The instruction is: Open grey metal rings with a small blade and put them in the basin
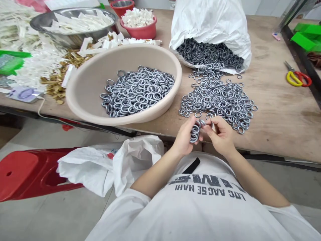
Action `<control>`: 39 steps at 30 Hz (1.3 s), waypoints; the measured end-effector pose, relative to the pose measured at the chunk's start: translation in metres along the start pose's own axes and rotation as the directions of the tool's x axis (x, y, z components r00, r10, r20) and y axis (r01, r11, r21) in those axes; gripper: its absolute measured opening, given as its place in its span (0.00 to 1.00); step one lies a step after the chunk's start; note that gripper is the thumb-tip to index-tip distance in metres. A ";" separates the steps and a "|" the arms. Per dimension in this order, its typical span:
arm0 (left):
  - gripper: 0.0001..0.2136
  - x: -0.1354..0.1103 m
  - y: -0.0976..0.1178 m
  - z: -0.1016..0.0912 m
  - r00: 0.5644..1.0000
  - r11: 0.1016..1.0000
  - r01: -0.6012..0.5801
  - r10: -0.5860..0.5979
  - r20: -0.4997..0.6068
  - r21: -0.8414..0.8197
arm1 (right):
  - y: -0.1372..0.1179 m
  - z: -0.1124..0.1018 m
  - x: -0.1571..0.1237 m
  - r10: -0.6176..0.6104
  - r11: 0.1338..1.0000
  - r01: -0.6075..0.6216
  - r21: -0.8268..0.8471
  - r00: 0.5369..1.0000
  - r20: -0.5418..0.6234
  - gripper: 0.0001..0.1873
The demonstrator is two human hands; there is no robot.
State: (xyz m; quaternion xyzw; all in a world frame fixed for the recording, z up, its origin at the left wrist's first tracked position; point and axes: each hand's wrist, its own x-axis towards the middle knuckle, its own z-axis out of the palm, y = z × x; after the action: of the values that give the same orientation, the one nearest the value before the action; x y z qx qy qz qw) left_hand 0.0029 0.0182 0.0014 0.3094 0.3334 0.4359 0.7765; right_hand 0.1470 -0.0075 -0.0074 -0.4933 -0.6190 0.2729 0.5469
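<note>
Several grey rings (195,133) lie in my left hand (185,138), whose fingers curl round them at the table's front edge. My right hand (220,135) is closed beside it, with thumb and fingers pinching a grey ring (202,123) near the left hand's rings. Just beyond my hands a loose heap of the same rings (218,98) spreads over the table. To the left, a beige basin (85,90) holds a large pile of rings (140,90). Behind the heap a white sack (210,23) lies with its mouth towards me, full of darker-looking rings (208,53).
Scissors (297,76) with red and yellow handles lie on the right. A steel bowl (37,25) and a red bowl (144,31) of white pieces stand at the back left, near a phone (23,94). Below are a red stool (20,170) and a white bag (135,157).
</note>
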 end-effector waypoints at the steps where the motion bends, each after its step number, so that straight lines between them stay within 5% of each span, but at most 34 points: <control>1: 0.20 -0.001 -0.004 0.004 1.000 1.000 0.007 -0.007 0.003 0.010 | 0.003 0.001 -0.003 -0.084 0.995 0.084 -0.053 0.996 -0.009 0.04; 6: 0.19 -0.005 -0.011 0.006 0.999 0.999 -0.010 0.007 0.052 0.046 | 0.015 -0.003 -0.011 -0.235 0.965 0.236 -0.110 0.972 0.021 0.09; 10: 0.18 -0.005 -0.008 -0.001 0.993 0.992 -0.060 0.048 0.106 0.112 | 0.008 -0.010 -0.009 -0.074 0.989 0.067 0.133 0.996 0.049 0.05; 14: 0.18 -0.007 -0.007 -0.002 0.988 0.985 -0.074 0.051 0.143 0.159 | -0.001 -0.015 -0.004 0.085 0.948 -0.128 0.291 0.984 0.158 0.14; 19: 0.19 -0.013 -0.006 0.001 0.990 0.993 0.004 -0.020 0.137 0.116 | -0.010 -0.015 0.000 -0.029 0.998 0.018 0.062 0.983 0.182 0.14; 26: 0.20 -0.014 -0.001 0.000 0.991 0.996 0.024 -0.035 0.130 0.090 | -0.016 -0.020 -0.001 0.001 0.997 0.013 -0.081 0.986 0.166 0.17; 32: 0.18 -0.013 0.005 -0.002 0.990 0.996 0.006 -0.018 0.138 0.086 | -0.023 -0.029 -0.007 -0.163 0.847 0.312 -0.430 0.923 0.349 0.22; 39: 0.19 -0.016 0.002 -0.002 0.982 0.992 0.069 -0.086 0.169 0.102 | -0.019 -0.031 -0.003 -0.110 0.833 0.284 -0.474 0.926 0.361 0.23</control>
State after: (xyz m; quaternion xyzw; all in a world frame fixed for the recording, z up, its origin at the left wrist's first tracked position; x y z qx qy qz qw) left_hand -0.0063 0.0054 0.0055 0.3697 0.2972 0.3605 0.8031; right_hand 0.1705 -0.0230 0.0158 -0.5040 -0.7975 0.1135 0.3116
